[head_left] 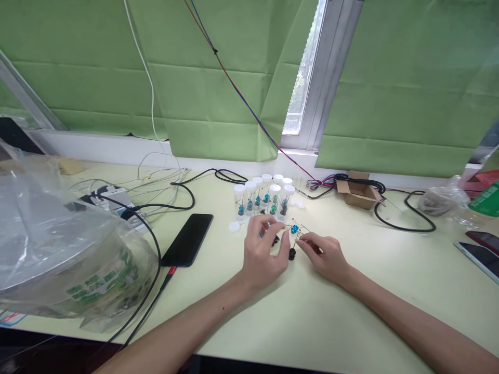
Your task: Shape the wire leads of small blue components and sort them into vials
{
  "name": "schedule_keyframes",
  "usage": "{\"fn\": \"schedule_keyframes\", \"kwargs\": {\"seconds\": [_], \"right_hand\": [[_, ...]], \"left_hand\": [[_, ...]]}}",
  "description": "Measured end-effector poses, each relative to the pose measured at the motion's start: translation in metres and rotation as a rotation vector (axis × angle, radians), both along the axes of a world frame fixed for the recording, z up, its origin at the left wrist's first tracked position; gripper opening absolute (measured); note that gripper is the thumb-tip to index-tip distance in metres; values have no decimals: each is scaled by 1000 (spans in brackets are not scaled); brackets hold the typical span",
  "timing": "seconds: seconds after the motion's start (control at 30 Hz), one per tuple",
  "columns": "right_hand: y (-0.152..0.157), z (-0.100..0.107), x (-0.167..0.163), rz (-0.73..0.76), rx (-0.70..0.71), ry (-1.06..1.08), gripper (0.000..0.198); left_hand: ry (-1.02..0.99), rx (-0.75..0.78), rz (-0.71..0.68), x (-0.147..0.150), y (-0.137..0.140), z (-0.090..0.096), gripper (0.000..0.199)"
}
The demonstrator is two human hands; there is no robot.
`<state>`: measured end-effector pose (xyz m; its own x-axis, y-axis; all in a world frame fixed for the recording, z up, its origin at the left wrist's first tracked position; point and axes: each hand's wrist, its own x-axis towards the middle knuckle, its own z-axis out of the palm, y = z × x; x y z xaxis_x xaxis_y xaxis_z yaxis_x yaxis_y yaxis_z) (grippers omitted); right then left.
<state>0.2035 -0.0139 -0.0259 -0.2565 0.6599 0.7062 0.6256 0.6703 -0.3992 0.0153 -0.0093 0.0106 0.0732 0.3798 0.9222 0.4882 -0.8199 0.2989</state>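
Note:
My right hand (325, 255) pinches thin wire-like leads at its fingertips. A small black round piece (292, 253) on a thin stem hangs or lies just below those fingertips; I cannot tell which. Beside them, a small blue cluster (294, 228) with thin leads sits on the table. My left hand (267, 257) is curved over the table, thumb and forefinger apart at the tips, and no object shows between them. Partly hidden behind its fingers are more small dark and blue pieces. Just beyond stand several clear tubes with white caps (239, 188), holding similar blue, green and dark pieces.
A loose white cap (234, 227) lies left of the tubes. Farther left are a black phone (187, 240), cables and a large plastic-wrapped bundle (78, 249). A small open cardboard box (360, 195) and a black cable (409, 228) lie at the back right, a pale phone (477, 259) at the right edge.

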Motion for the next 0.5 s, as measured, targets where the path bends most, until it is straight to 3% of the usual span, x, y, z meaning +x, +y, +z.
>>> {"fn": "schedule_keyframes", "kwargs": {"seconds": [0.2,0.5], "right_hand": [[-1,-1,-1,-17,24,-12,24],[-5,0,-2,-26,-18,-2,32]], "left_hand": [[-164,-5,255,-8,12,14,39],[-310,-291,268,-10,23,8,51]]}}
